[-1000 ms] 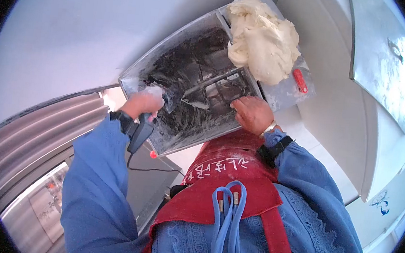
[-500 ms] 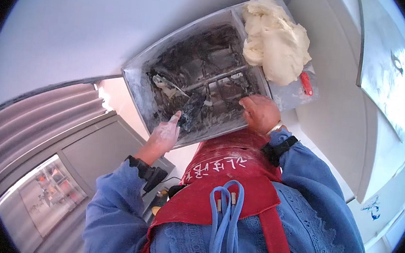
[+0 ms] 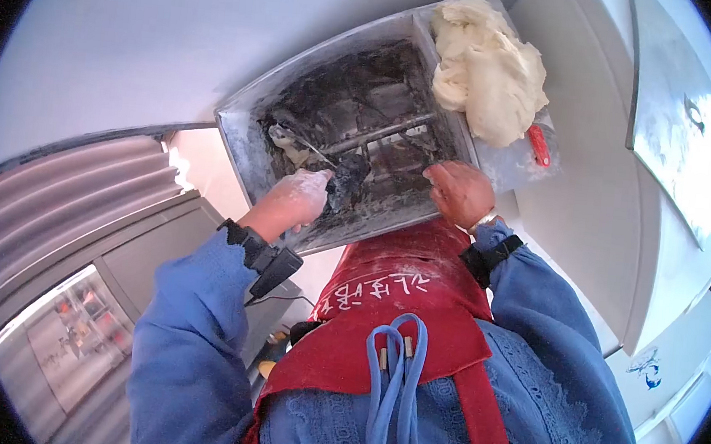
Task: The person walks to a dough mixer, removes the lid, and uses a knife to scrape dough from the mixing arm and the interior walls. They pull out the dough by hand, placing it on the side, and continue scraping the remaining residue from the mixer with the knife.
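A metal dough mixer tub (image 3: 237, 140) stands before me, with a mixing bar (image 3: 384, 136) across its dark, flour-streaked inside. My left hand (image 3: 294, 198), white with flour, is closed over the tub's near left side. Its fingertips meet the lower end of a thin pale strip beside a scrap of dough (image 3: 290, 146); what they pinch is hidden. Over the near right corner, my right hand (image 3: 461, 194) has its fingers curled in, and anything inside them is hidden. A large lump of pale dough (image 3: 491, 73) rests on the mixer's right end.
A red handle (image 3: 539, 145) lies beside the dough on the metal top (image 3: 508, 163). White wall panels rise behind and to the right. A grey cabinet (image 3: 175, 249) and a ribbed curtain (image 3: 79, 194) are at left. My red apron (image 3: 398, 310) touches the tub's near side.
My left hand has moved up and right, further into the tub, and its pointing finger has folded in. The right hand stays almost where it was.
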Tool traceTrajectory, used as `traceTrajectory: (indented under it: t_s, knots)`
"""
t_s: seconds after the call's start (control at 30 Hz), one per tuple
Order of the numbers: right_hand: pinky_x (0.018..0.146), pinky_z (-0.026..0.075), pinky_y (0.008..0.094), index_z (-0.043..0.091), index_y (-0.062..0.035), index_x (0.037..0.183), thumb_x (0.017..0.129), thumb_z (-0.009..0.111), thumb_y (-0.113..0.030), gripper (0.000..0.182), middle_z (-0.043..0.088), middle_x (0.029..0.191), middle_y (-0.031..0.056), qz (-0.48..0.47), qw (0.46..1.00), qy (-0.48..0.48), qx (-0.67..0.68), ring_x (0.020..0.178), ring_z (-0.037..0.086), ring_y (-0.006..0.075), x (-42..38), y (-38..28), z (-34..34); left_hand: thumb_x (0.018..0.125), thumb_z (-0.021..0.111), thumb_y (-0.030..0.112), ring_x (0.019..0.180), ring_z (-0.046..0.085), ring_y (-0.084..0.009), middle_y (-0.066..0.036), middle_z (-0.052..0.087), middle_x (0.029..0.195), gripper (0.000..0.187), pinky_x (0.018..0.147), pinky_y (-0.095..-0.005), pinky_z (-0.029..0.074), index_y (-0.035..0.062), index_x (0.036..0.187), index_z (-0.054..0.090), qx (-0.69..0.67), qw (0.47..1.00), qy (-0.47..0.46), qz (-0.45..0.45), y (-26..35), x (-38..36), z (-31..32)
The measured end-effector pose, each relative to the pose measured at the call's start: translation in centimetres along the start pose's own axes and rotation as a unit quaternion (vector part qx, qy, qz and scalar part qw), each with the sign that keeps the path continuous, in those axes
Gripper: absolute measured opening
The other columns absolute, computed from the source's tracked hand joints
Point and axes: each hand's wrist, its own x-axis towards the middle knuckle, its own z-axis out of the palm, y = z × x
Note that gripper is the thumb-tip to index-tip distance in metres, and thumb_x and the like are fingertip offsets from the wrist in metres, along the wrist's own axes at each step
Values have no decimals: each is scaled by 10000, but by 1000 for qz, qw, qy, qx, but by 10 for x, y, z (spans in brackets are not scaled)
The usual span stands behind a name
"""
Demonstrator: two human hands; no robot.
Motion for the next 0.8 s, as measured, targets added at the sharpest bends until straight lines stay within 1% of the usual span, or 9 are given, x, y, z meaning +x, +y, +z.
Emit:
traceTrajectory:
  t_s: [0.1,0.17,0.2,0.27,0.33,0.4,0.47,0.63,0.8]
  knots:
    - [666,428,401,497,-76,883,675,566,-113,222,537,760,102,-13,999,23,18,752,539,298,0,4,2,825,412,141,753,574,-315,-216,588,807,391,708,-420,465,2,1190,429,-15,1000,-14,-4,9,-2,-5]
    - [653,443,389,524,-64,866,649,566,-81,222,552,757,100,-19,999,33,14,748,551,288,-1,3,0,819,444,148,744,570,-328,-220,586,812,389,692,-422,469,18,1186,434,132,974,166,76,-20,9,14]
    - [653,443,389,524,-64,866,649,566,-81,222,552,757,100,-14,999,35,15,748,551,288,-2,2,-1,819,444,148,744,570,-328,-220,586,812,389,692,-422,469,18,1186,434,136,974,163,78,-30,7,19]
    - [663,446,384,524,-65,865,645,571,-82,225,556,756,98,-8,1000,24,5,755,555,288,-1,1,-2,797,439,123,677,581,-378,-240,584,764,348,636,-451,474,43,1133,482,120,948,247,163,-47,-4,29]
    - [662,446,385,524,-66,865,643,573,-81,227,555,752,98,-9,999,34,13,752,555,289,0,1,-1,797,459,144,668,576,-379,-237,578,737,382,635,-461,466,75,1173,466,124,953,239,142,-47,-15,39]
    - [661,445,385,523,-67,864,642,575,-81,229,554,748,98,-12,999,40,19,750,555,290,-2,2,0,801,465,154,652,570,-382,-230,572,702,423,635,-467,459,97,1219,433,86,977,192,43,-31,-27,42]
    - [695,435,405,506,-91,886,702,543,-138,193,545,776,94,-7,1000,20,22,776,544,286,-3,4,1,806,472,163,646,568,-385,-232,567,682,473,637,-469,456,107,1266,376,72,979,186,48,-35,-22,53]
    - [688,437,402,502,-86,880,696,545,-130,194,546,774,97,-14,1000,9,14,769,545,288,0,2,-2,812,491,184,649,571,-380,-233,565,674,514,638,-472,455,132,1295,325,22,988,154,19,-35,-17,71]
    - [678,435,402,496,-78,872,678,559,-122,209,546,774,102,-17,1000,2,15,761,544,292,0,3,1,810,499,190,656,571,-384,-228,567,667,508,640,-474,456,159,1290,334,0,981,189,38,-47,-19,77]
